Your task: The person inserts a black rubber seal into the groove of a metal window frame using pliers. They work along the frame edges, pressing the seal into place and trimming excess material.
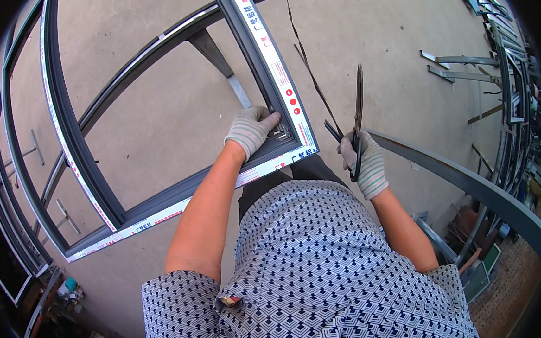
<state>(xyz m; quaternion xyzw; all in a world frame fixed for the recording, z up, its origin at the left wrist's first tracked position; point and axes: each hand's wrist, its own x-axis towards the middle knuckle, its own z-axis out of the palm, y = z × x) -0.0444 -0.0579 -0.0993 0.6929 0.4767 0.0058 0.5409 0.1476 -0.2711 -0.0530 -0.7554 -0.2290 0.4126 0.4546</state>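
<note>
A dark grey metal window frame point(276, 73), its outer faces covered in printed white film, lies across in front of me with one corner close to my waist. At that corner my left hand point(251, 127), in a striped knit glove, presses curled fingers against the inner edge. Silvery metal point(282, 130) shows in the corner under it; what lies beneath the fingertips is hidden. To the right of the frame, my gloved right hand point(366, 161) is closed on dark scissors point(358, 101), blades upward and nearly together. A thin black strip point(318, 86) runs up from this hand, slightly twisted.
Curved-looking grey metal bars support the frame point(147, 55) and extend right point(468, 182). More frames point(7, 209) stand at the far left. Metal profiles and offcuts point(465, 61) lie along the right side. Assorted items point(70, 289) sit at lower left on the concrete floor point(399, 25).
</note>
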